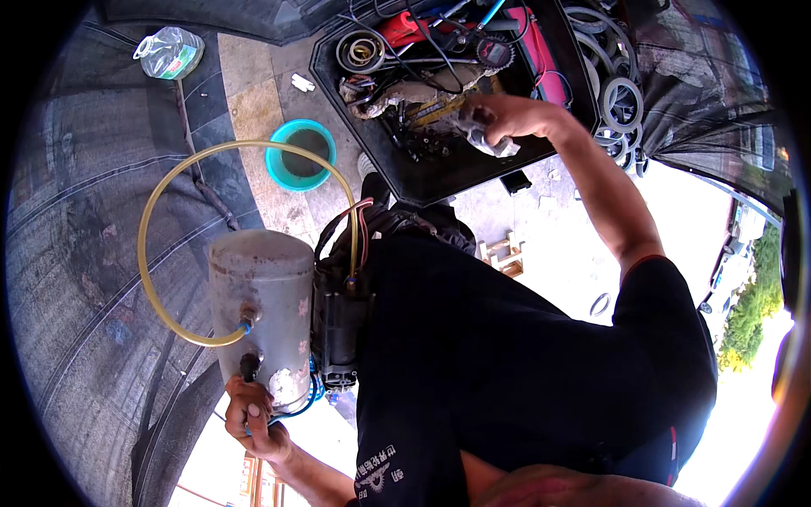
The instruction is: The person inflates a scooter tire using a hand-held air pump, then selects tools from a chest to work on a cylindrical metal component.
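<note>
Hands were busy at two separate spots. The left hand (252, 412) was curled around a dark knob at the lower end of a gray metal tank (263, 304), fingers pressed together in a grip; the tank stood beside the person's leg, joined to a black motor unit (340, 325). A yellow hose (160, 245) looped from the tank's side fitting up and round to the motor, so that connection looked already made. The right hand (498, 118) reached into an open black toolbox (439, 173), fingers closed on a crumpled gray rag (486, 139) lying among the tools. Judging by this, the hookup seemed well along, with something in the box apparently not yet fetched. Rubber rings (621, 97) hung at the box's right edge, a teal basin (300, 154) sat on the pavement, and a plastic jug (169, 52) lay farther off. Tangled cables and tools crowded the box, likely hampering the search.
</note>
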### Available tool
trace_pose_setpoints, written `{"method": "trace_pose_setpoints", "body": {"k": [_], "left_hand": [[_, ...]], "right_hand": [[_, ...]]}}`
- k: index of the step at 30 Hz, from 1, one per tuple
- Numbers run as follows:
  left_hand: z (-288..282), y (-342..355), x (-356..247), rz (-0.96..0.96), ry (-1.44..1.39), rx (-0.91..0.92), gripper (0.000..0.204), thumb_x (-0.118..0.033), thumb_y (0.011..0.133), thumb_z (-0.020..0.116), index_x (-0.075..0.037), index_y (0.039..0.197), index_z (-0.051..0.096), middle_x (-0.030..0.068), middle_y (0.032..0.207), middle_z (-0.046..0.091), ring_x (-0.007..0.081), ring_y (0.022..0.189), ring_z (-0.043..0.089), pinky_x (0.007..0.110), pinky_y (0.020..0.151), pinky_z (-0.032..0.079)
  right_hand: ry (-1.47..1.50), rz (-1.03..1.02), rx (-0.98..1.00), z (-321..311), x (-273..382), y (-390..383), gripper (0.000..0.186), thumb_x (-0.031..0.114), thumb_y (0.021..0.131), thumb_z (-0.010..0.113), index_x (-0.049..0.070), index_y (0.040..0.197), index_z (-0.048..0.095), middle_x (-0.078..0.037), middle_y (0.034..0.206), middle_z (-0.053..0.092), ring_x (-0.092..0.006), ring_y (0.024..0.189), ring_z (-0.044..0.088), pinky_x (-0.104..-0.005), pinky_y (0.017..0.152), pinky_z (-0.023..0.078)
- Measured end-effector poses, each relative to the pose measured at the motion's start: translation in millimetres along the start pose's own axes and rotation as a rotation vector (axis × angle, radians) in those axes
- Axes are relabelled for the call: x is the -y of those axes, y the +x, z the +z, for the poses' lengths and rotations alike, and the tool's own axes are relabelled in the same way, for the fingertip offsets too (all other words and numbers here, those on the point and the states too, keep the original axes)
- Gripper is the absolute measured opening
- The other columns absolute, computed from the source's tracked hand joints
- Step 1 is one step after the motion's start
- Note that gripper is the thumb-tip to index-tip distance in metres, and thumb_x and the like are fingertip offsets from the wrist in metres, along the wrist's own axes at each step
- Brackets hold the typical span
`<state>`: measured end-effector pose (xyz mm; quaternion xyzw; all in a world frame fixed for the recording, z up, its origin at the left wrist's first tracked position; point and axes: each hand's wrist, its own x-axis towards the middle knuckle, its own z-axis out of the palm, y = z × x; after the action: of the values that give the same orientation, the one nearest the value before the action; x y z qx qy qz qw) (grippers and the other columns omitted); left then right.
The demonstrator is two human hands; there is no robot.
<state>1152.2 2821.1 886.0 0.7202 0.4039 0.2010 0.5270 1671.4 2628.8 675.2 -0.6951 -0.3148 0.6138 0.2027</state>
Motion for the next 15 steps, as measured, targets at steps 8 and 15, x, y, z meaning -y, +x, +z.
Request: {"method": "trace_pose_setpoints", "body": {"k": [8,15], "left_hand": [[1,2,-6,-0.016,0.038,0.017,0.033,-0.022,0.092,0.05,-0.009,0.064,0.039,0.001,0.059,0.038,0.0102,0.058,0.036,0.034,0.091,0.035],[6,1,-7,-0.005,-0.012,-0.006,0.033,-0.019,0.094,0.053,-0.011,0.065,0.04,-0.0007,0.061,0.035,0.0109,0.063,0.034,0.029,0.074,0.034]], "right_hand": [[0.094,-0.386,-0.757,-81,41,-20,0.044,0.014,0.08,0.072,0.0,0.121,0.061,-0.019,0.101,0.069,-0.0334,0.089,0.067,-0.0445,0.082,0.055],[-0.94,0.175,0.15,27,-49,84,0.035,0.02,0.083,0.067,-0.002,0.11,0.074,-0.024,0.113,0.072,-0.0409,0.102,0.07,-0.0489,0.083,0.057]]}}
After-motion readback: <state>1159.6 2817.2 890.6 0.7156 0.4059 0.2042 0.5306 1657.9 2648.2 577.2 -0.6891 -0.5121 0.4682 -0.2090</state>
